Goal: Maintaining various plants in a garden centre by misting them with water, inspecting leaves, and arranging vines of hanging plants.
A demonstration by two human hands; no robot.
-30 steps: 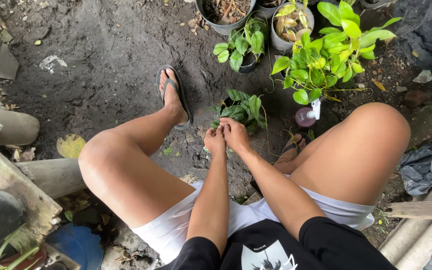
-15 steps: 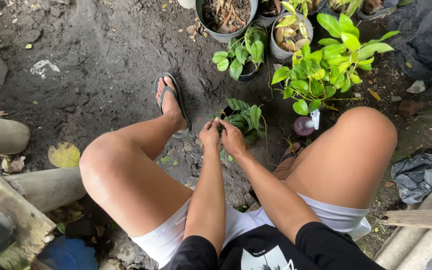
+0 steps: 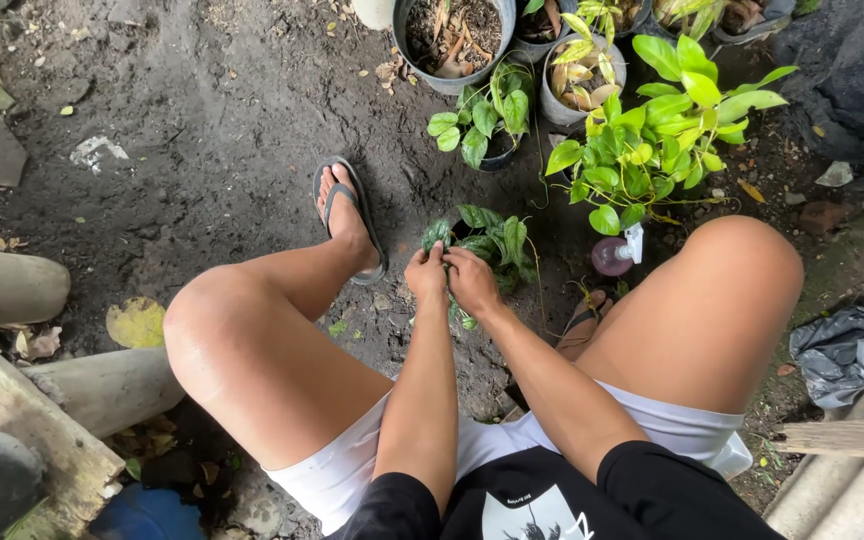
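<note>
I sit over bare soil with my knees apart. My left hand [image 3: 425,276] and my right hand [image 3: 473,281] are pressed together between my legs. Both pinch the stem of a small dark-green leafy plant [image 3: 489,238] in a black pot on the ground, just beyond my fingers. A leaf hangs just below my right hand. My fingertips are partly hidden among the leaves.
A pink spray bottle [image 3: 615,251] stands right of the plant. A bright green potted plant [image 3: 652,130], a smaller potted plant [image 3: 482,115] and grey pots [image 3: 452,35] stand beyond. My sandalled left foot [image 3: 347,215] is left, and wood and concrete blocks [image 3: 12,285] farther left.
My hands moved a little forward from near my body into the small plant's leaves and closed on its stem. The view shifted slightly.
</note>
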